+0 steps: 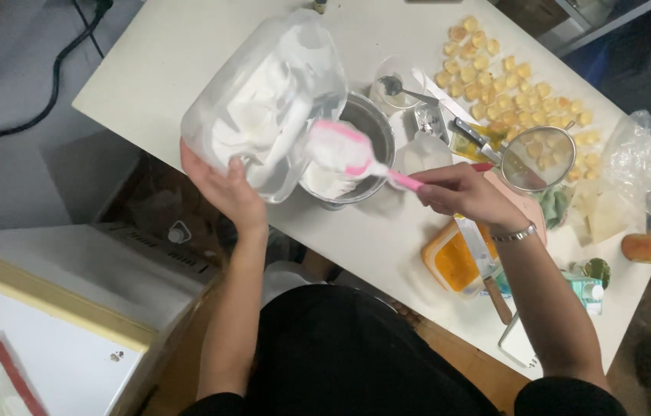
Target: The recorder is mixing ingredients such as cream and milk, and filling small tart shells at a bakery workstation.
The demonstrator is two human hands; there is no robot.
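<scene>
My left hand [221,185] grips the lower rim of a translucent plastic container [268,104], tilted on its side over a metal bowl [360,150]. White cream coats the container's inside. My right hand [464,191] holds a pink-handled spatula [348,150] whose blade, smeared white, sits at the container's mouth above the bowl. The bowl holds white cream.
A white table [179,46] carries rows of small yellow pieces [495,81], a mesh sieve [541,158], a glass with a spoon [396,86], an orange tub [453,262] with a knife [483,266] across it, and crumpled plastic [645,166]. A white box [56,308] stands at lower left.
</scene>
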